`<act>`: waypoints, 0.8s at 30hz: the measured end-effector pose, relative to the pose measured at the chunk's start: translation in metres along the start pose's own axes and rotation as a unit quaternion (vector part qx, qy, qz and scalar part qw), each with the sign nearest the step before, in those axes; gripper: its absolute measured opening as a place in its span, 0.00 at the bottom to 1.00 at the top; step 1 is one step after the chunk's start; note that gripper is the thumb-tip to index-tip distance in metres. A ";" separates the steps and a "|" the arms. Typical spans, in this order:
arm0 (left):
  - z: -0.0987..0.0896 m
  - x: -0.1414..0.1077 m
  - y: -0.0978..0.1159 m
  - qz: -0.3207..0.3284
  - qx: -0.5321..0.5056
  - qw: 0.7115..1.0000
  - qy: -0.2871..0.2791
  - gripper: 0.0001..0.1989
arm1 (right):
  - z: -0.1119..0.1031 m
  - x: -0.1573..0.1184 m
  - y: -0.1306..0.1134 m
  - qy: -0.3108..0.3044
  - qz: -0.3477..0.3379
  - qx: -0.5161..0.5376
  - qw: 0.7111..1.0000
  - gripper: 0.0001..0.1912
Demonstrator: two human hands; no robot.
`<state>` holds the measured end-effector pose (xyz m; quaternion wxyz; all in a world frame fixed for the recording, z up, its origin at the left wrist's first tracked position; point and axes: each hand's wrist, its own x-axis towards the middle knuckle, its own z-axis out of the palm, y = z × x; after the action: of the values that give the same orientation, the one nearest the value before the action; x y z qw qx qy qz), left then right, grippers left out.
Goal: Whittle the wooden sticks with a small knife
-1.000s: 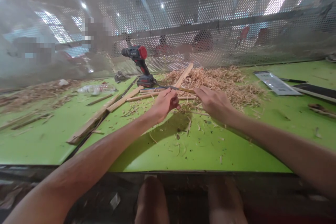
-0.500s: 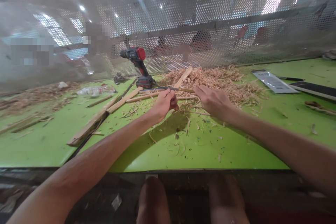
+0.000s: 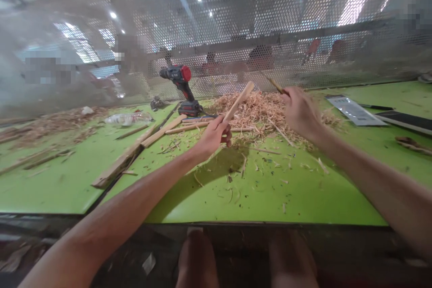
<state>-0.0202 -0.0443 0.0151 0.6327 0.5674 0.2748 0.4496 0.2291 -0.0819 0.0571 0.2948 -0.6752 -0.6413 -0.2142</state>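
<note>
My left hand (image 3: pixel 212 137) is closed around the lower end of a pale flat wooden stick (image 3: pixel 239 101), which slants up and to the right over the shavings. Its far end is rounded. My right hand (image 3: pixel 301 111), slightly blurred, is raised right of the stick and apart from it. Its fingers grip a carving knife (image 3: pixel 276 85) with a yellowish-brown handle; the thin blade, pointing up and left, is hard to make out against the mesh. Beneath both hands lies a heap of curly wood shavings (image 3: pixel 266 112) on the green table (image 3: pixel 256 202).
A cordless drill (image 3: pixel 184 90) stands upright left of the heap. Wooden strips (image 3: pixel 118 164) lie at left, near a crumpled clear plastic bag (image 3: pixel 128 118). At right are a flat packet (image 3: pixel 354 110) and a dark flat board (image 3: pixel 410 121). A perforated metal screen (image 3: pixel 229 22) rises behind the table.
My right hand has moved right and up with the knife, away from the stick. The knife now points up-left. My left hand stays nearly in place, still holding the stick. The view has shifted slightly.
</note>
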 end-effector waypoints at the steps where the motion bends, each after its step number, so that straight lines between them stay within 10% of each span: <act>1: 0.000 0.000 -0.001 -0.003 0.000 1.000 0.002 0.10 | 0.001 -0.003 -0.007 -0.013 -0.005 0.021 1.000 0.17; 9: -0.001 -0.003 -0.003 0.000 -0.061 0.998 -0.014 0.06 | 0.020 -0.032 -0.039 -0.113 -0.139 0.192 0.965 0.23; 24: 0.004 -0.006 -0.001 -0.011 -0.077 0.997 0.003 0.15 | 0.022 -0.045 -0.048 -0.087 -0.228 -0.015 0.970 0.28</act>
<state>-0.0189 -0.0509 0.0137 0.6783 0.5129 0.2474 0.4645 0.1753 -0.0999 0.0165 0.1709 -0.5319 -0.7981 -0.2258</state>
